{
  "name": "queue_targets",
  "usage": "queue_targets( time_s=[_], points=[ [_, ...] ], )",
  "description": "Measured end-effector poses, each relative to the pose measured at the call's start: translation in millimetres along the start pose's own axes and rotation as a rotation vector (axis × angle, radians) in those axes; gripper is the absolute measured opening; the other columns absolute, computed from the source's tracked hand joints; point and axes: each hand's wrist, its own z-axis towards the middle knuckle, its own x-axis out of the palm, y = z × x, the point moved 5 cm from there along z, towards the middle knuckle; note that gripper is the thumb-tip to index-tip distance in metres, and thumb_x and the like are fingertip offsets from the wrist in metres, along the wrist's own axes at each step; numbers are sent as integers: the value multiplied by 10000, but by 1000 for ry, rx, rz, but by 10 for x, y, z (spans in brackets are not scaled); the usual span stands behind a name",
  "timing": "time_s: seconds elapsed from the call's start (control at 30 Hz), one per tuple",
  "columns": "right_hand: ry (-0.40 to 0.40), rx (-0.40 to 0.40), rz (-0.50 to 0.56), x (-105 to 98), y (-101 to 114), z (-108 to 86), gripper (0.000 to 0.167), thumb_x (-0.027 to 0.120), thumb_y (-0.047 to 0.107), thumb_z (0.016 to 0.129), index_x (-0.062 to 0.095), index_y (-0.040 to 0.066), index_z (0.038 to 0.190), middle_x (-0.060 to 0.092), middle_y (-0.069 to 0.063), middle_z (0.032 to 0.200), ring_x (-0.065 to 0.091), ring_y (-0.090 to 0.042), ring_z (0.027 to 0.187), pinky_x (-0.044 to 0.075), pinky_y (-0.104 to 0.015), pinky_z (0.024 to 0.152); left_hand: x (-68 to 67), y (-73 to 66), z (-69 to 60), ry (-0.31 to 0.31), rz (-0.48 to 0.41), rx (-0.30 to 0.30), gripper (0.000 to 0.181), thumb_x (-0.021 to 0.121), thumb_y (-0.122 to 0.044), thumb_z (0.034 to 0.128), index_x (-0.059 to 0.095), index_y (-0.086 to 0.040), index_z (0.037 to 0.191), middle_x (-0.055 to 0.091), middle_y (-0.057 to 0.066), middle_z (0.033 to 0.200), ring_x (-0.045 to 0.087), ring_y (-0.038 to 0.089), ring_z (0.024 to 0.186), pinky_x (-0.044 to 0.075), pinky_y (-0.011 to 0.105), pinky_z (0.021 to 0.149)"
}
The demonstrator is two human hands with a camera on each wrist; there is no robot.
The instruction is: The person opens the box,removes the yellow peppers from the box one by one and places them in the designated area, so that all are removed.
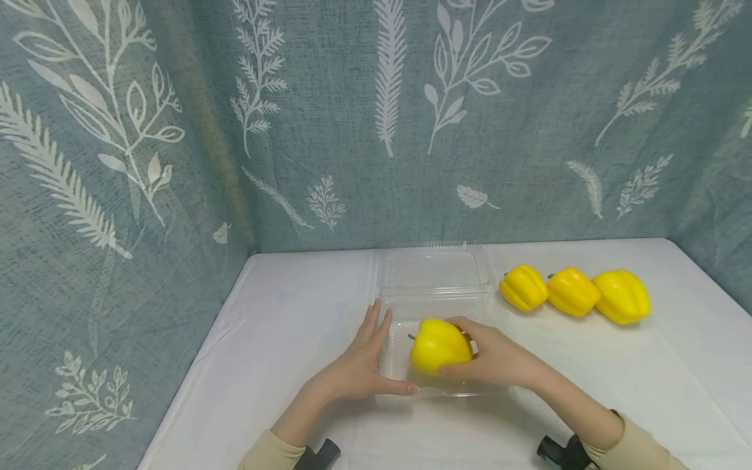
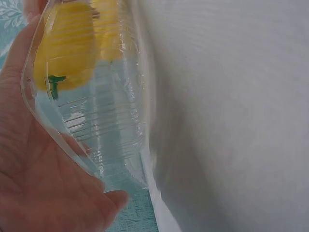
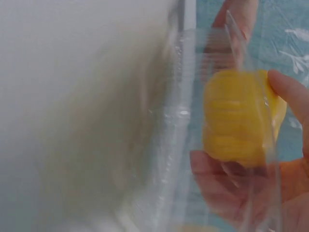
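A yellow bell pepper (image 1: 439, 347) is gripped by my right hand (image 1: 499, 356), thumb on the near side and fingers on the far side. It is over the base of a clear plastic clamshell container (image 1: 395, 352); whether its underside touches the bottom cannot be told. My left hand (image 1: 367, 369), thumb and fingers spread, lies along the container's left side. In the left wrist view the pepper (image 2: 72, 43) shows its green stem through the ribbed clear wall (image 2: 106, 125). Through the plastic in the right wrist view, the pepper (image 3: 236, 118) sits between thumb and fingers.
The container's lid (image 1: 435, 271) lies folded back, away from me. Three more yellow bell peppers (image 1: 524, 288) rest in a row on the white-covered table (image 1: 305, 307), right of the lid. A patterned blue-green curtain (image 1: 329, 117) hangs behind the table.
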Motion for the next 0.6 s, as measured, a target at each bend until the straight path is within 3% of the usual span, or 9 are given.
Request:
queue_targets(
  time_s=[0.6],
  points=[
    [-90, 25, 12, -373, -18, -257, 738, 778, 390, 824, 446, 114, 1423, 581, -75, 1282, 515, -306, 1174, 536, -379, 875, 0, -15, 6, -8, 3, 17, 1275, 833, -541, 691, 36, -77, 1571, -224, 39, 1605, -160, 268, 1465, 110, 590, 1147]
  ],
)
